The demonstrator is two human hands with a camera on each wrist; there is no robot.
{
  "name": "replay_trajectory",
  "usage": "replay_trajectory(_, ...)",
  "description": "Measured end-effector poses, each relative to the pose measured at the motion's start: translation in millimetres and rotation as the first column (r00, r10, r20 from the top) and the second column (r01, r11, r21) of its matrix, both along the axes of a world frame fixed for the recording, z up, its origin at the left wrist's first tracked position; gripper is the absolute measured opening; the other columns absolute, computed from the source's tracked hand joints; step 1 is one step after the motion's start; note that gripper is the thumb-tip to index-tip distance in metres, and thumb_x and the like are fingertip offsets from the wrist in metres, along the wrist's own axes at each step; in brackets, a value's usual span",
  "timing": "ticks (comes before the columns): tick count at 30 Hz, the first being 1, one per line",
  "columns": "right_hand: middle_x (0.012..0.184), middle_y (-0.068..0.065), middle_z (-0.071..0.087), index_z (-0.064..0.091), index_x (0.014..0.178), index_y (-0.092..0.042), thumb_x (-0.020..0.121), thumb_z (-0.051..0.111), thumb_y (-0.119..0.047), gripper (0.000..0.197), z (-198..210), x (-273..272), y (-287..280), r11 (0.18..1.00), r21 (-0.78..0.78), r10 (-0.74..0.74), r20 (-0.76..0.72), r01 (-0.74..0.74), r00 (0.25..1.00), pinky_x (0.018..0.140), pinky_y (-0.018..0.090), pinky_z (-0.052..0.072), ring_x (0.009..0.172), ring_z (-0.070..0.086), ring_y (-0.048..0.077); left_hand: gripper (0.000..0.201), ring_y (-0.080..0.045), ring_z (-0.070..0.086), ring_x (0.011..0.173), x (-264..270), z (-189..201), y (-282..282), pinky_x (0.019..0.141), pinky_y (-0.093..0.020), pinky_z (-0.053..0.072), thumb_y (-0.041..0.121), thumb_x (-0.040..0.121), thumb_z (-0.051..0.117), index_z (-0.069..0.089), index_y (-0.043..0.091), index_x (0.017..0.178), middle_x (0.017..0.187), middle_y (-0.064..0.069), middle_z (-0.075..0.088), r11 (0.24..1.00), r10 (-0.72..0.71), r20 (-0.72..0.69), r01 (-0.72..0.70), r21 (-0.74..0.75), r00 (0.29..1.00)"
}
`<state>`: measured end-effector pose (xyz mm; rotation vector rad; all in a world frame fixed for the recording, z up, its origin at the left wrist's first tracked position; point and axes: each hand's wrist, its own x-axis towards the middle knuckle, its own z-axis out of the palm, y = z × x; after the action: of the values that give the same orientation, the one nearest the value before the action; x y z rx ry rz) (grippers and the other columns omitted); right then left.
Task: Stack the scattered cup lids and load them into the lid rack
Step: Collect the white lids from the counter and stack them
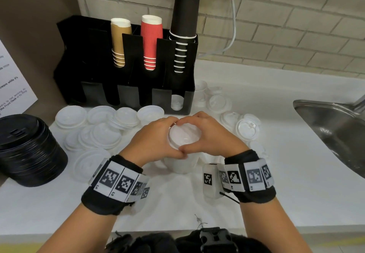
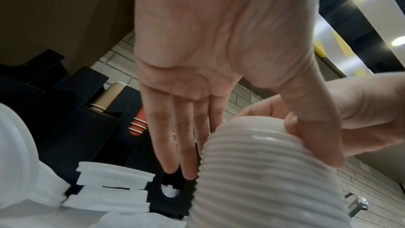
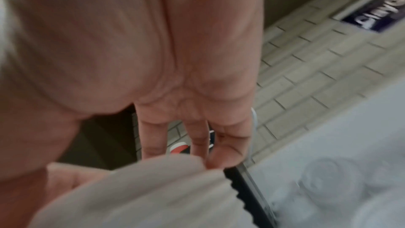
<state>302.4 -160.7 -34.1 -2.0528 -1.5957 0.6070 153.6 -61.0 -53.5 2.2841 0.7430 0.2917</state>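
White plastic lids form a tall stack [image 1: 182, 144] standing on the counter [image 1: 276, 183], just in front of the black lid rack [image 1: 126, 94]. We clasp its top with both hands: our left hand [image 1: 153, 141] curls round the left side, our right hand [image 1: 212, 136] round the right, thumbs meeting at the near edge. Loose white lids [image 1: 102, 128] lie scattered left and right of the stack. One lid [image 1: 176, 102] sits in the rack's rightmost slot.
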Motion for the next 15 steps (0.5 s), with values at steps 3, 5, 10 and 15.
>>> replay_trajectory(3, 0.122, -0.005, 0.052, 0.059, 0.114, -0.044, 0.075, 0.078, -0.040, 0.043, 6, 30, -6, 0.999, -0.027, -0.024, -0.169, 0.019, 0.985, 0.084, 0.018, 0.047, 0.106, 0.054, 0.011, 0.074, -0.008, 0.058, 0.096, 0, 2, 1, 0.084, -0.036, 0.053, 0.044, 0.054, 0.089, 0.056, 0.033, 0.120, 0.112, 0.018, 0.060, 1.000, 0.005, -0.005, -0.005, 0.003, 1.000)
replay_trajectory(5, 0.127, -0.001, 0.053, 0.060, 0.113, -0.041, 0.086, 0.068, -0.036, 0.029, 9, 67, -9, 0.986, -0.019, -0.165, -0.096, 0.164, 0.982, 0.085, 0.021, 0.045, 0.108, 0.055, 0.014, 0.074, -0.008, 0.057, 0.098, 1, 3, 2, 0.086, -0.034, 0.051, 0.043, 0.055, 0.089, 0.056, 0.035, 0.120, 0.114, 0.019, 0.058, 1.000, 0.012, -0.024, -0.012, 0.015, 1.000)
replay_trajectory(10, 0.145, 0.015, 0.040, 0.046, 0.138, -0.028, 0.097, 0.040, -0.015, 0.044, 1, 158, -20, 0.779, -0.309, -0.426, 0.376, 0.545, 0.823, 0.105, 0.042, 0.039, 0.127, 0.047, 0.034, 0.073, -0.008, 0.057, 0.098, 1, 2, 1, 0.087, -0.033, 0.050, 0.043, 0.056, 0.089, 0.055, 0.036, 0.120, 0.115, 0.021, 0.057, 1.000, 0.014, -0.028, -0.013, 0.011, 1.000)
replay_trajectory(15, 0.143, 0.008, 0.047, 0.041, 0.141, -0.024, 0.097, 0.035, -0.005, 0.049, -13, 181, -26, 0.717, -0.454, -0.475, 0.237, 0.529, 0.848, 0.098, 0.038, 0.044, 0.126, 0.048, 0.027, 0.073, -0.005, 0.056, 0.096, 2, 1, 3, 0.085, -0.030, 0.050, 0.045, 0.055, 0.089, 0.055, 0.037, 0.119, 0.112, 0.022, 0.057, 1.000, 0.007, -0.027, -0.007, 0.013, 1.000)
